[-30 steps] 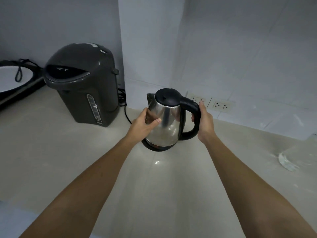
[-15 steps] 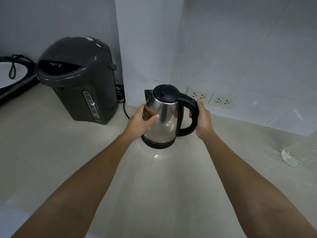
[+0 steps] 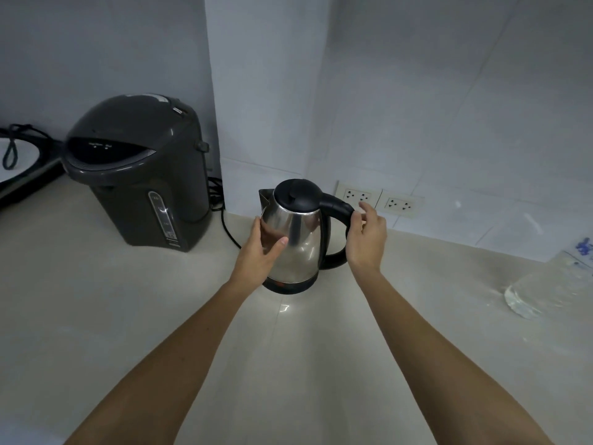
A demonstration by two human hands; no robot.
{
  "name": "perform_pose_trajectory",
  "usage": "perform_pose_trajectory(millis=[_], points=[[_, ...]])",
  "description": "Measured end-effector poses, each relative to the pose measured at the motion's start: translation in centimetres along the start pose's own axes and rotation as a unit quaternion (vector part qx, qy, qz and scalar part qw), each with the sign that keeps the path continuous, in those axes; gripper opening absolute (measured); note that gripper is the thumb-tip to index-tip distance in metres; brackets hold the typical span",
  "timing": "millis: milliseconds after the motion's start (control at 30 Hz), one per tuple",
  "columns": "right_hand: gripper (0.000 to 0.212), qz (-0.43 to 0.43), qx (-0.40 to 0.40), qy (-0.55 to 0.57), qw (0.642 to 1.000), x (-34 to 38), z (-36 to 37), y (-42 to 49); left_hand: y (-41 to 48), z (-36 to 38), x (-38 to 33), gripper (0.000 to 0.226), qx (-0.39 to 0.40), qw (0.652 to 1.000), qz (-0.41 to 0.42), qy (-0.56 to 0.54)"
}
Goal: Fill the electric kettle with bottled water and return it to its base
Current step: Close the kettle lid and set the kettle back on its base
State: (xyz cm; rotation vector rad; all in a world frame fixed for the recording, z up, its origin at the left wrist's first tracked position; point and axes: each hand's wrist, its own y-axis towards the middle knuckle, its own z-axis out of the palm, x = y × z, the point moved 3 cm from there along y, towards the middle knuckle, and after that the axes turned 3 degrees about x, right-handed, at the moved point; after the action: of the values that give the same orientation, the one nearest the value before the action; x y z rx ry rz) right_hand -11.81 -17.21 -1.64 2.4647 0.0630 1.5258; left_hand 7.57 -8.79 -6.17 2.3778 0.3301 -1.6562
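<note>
Kettle (image 3: 296,239) is standing upright on its dark base (image 3: 288,285), mid-tabletop (image 3: 96,316), near the far wall. Steel body, black lid shut, spout pointing far-left, black handle (image 3: 337,213) arching to the right.

Left hand (image 3: 260,255) is resting against the kettle's left flank: palm and fingers spread on the steel, thumb lying across the front of the body. Contact only, not closing around anything.

Right hand (image 3: 367,239) is sitting just beside the handle on its right, fingers loosened and partly uncurled, index finger lifting toward the wall. Whether the palm is touching the handle I cannot tell; the fingers are not wrapping it.

Both forearms are reaching in from the near edge, bare.

Left of the kettle, a dark grey water dispenser (image 3: 138,175) is standing against the wall, its cord (image 3: 224,226) trailing along the tabletop behind the kettle. At the far left edge, a flat black appliance (image 3: 22,175) with a looped cord is partly showing.

Two sockets (image 3: 378,199) are sitting low on the tiled wall, just past the right hand.

At the right edge, a clear plastic bottle (image 3: 552,287) is lying on its side on the tabletop, well apart from the kettle, partly cut off by the frame.
</note>
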Motion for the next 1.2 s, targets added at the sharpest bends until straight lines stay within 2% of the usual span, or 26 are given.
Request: perform_pose_trajectory(millis=[100, 167, 267, 467, 733, 900, 1000, 1133, 1200], points=[[0.040, -0.076, -0.020, -0.086, 0.993, 1.5, -0.3, -0.8, -0.7, 0.2, -0.2, 0.065, -0.006, 1.000, 0.005, 0.003], [0.038, -0.098, -0.024, -0.138, 0.985, 2.4, -0.7, -1.2, -0.6, 0.2, -0.2, 0.057, -0.010, 1.000, 0.010, 0.017], [0.039, -0.089, -0.008, -0.202, 0.975, 3.3, -1.1, -1.5, -0.7, 0.3, -0.3, 0.050, -0.020, 0.999, 0.019, 0.041], [0.058, -0.059, 0.127, -0.278, 0.950, 3.4, -1.1, -2.1, -0.8, 0.3, -0.5, 0.068, -0.004, 0.998, 0.008, 0.067], [0.066, -0.073, 0.171, -0.376, 0.908, 5.0, -1.2, -2.5, -0.4, -0.2, -0.1, 0.065, 0.018, 0.995, -0.007, 0.102], [0.072, -0.065, 0.197, -0.379, 0.902, 5.4, -0.9, -2.4, -0.5, -0.3, -0.2, 0.066, 0.028, 0.995, -0.012, 0.094], [0.071, -0.067, 0.213, -0.389, 0.894, 5.5, -1.5, -2.4, -0.8, -0.6, -1.3, 0.077, 0.030, 0.992, -0.008, 0.119], [0.067, -0.080, 0.208, -0.370, 0.902, 5.3, -3.5, -2.1, -1.1, -1.3, -3.4, 0.077, -0.013, 0.980, -0.011, 0.200], [0.064, -0.100, 0.193, -0.365, 0.905, 5.4, -5.1, -2.0, -1.2, -1.7, -5.3, 0.070, -0.044, 0.973, 0.029, 0.226]])
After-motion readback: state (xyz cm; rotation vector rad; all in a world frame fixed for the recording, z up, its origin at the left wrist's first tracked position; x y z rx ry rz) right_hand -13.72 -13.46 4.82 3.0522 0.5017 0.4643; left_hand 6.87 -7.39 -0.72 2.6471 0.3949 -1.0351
